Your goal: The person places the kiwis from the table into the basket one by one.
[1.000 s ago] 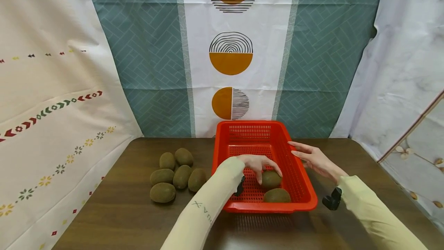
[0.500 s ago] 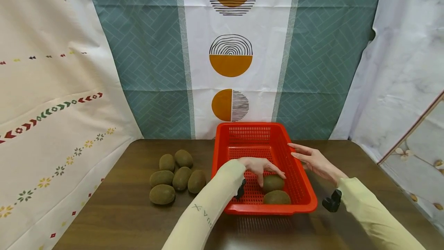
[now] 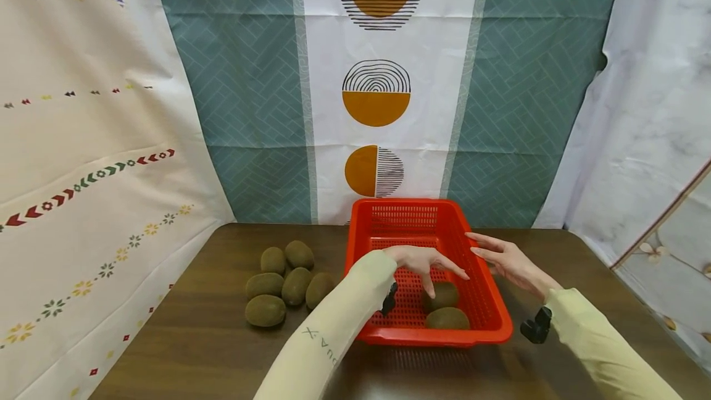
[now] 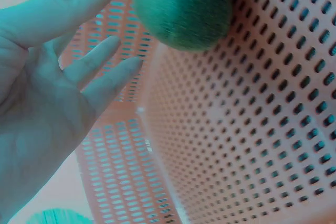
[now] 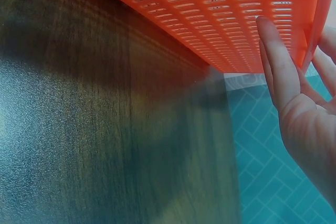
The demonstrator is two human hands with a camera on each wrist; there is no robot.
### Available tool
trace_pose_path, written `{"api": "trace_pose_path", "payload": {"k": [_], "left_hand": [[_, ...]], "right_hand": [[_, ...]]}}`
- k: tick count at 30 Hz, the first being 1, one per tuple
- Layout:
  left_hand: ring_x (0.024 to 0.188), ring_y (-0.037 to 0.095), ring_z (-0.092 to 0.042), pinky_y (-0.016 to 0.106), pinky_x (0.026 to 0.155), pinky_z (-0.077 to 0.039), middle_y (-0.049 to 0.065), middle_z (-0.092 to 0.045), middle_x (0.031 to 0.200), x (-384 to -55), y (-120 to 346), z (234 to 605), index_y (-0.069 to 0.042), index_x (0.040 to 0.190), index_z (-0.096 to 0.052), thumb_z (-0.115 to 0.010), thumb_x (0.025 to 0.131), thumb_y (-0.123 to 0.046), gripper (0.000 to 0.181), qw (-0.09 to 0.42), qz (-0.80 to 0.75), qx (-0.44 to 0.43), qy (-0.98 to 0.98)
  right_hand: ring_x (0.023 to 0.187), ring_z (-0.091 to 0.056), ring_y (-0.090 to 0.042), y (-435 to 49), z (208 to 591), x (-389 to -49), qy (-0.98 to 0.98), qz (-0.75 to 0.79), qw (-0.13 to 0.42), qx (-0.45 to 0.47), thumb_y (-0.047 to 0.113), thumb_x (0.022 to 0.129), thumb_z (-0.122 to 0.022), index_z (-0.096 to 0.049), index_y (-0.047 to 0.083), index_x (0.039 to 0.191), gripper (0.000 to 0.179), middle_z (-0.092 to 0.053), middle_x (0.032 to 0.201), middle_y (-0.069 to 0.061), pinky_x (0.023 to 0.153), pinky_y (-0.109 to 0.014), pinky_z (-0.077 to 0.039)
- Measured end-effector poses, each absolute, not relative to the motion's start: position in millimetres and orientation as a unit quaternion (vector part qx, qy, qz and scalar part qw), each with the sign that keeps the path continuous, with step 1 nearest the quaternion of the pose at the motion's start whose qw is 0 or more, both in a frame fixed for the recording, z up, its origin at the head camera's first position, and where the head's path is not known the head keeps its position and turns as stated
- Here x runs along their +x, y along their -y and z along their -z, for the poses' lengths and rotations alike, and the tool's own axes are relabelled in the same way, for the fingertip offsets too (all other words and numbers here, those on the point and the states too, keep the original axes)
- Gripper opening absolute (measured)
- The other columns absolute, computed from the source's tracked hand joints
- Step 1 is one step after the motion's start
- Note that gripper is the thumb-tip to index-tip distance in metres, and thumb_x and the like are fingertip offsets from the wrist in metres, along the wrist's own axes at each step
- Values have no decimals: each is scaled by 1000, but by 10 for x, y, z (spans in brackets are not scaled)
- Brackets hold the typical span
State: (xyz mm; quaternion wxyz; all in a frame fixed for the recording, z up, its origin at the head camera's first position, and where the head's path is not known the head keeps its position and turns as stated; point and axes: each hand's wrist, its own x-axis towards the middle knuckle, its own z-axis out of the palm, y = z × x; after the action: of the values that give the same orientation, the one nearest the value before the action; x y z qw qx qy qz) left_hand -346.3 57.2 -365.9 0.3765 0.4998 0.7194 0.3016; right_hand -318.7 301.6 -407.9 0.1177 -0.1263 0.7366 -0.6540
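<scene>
Inside the red plastic basket (image 3: 489, 333) lie two brown kiwis, the farther kiwi (image 3: 446, 294) and the nearer kiwi (image 3: 447, 318), side by side near the front right corner. My left hand (image 3: 416, 259) hovers just over the farther one, fingers spread and holding nothing. In the left wrist view, a gap separates the fingertips (image 4: 128, 69) from a kiwi (image 4: 184, 11) by the perforated wall. My right hand (image 3: 515, 266) is at the basket's right rim with fingers extended; in the right wrist view a finger (image 5: 283, 72) lies along the outer wall.
A group of several kiwis (image 3: 297, 286) sits left of the basket on the dark wooden table (image 3: 194, 350). A patterned cloth (image 3: 258, 110) hangs behind the table, with a cream cloth (image 3: 100, 202) at left and a marbled one (image 3: 661, 110) at right.
My left hand has let go of the farther kiwi, its fingers spreading and lifting slightly to the right. My right hand stays at the rim. The head view has shifted slightly.
</scene>
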Motion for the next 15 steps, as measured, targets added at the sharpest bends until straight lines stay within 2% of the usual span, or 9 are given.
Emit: {"api": "trace_pose_path", "payload": {"k": [5,12,15], "left_hand": [[120,9,-37,22,85,-40,-7,-41,134,-3366,-519,3498,-14,134,-47,-67,74,7,66,372,-309,478,-733],[119,5,-37,22,90,-36,-10,-40,134,-3313,-286,3290,-14,134,-47,-70,74,2,66,325,-314,497,-741],[119,7,-37,23,87,-39,-12,-42,132,-3301,-134,3221,-15,134,-46,-71,74,1,67,293,-329,496,-748]], "right_hand": [[111,-48,-34,-3028,4104,-3200,-740,649,119,-133,15,93,-51,-31,4,140,52,-30,138,-23,79,-48,-44],[111,-48,-34,-3036,4093,-3173,-745,642,120,-134,17,93,-51,-30,4,140,53,-29,139,-23,80,-47,-45],[110,-49,-33,-3027,4078,-3172,-742,646,120,-135,17,93,-51,-30,3,141,54,-29,138,-24,79,-46,-45]]}}
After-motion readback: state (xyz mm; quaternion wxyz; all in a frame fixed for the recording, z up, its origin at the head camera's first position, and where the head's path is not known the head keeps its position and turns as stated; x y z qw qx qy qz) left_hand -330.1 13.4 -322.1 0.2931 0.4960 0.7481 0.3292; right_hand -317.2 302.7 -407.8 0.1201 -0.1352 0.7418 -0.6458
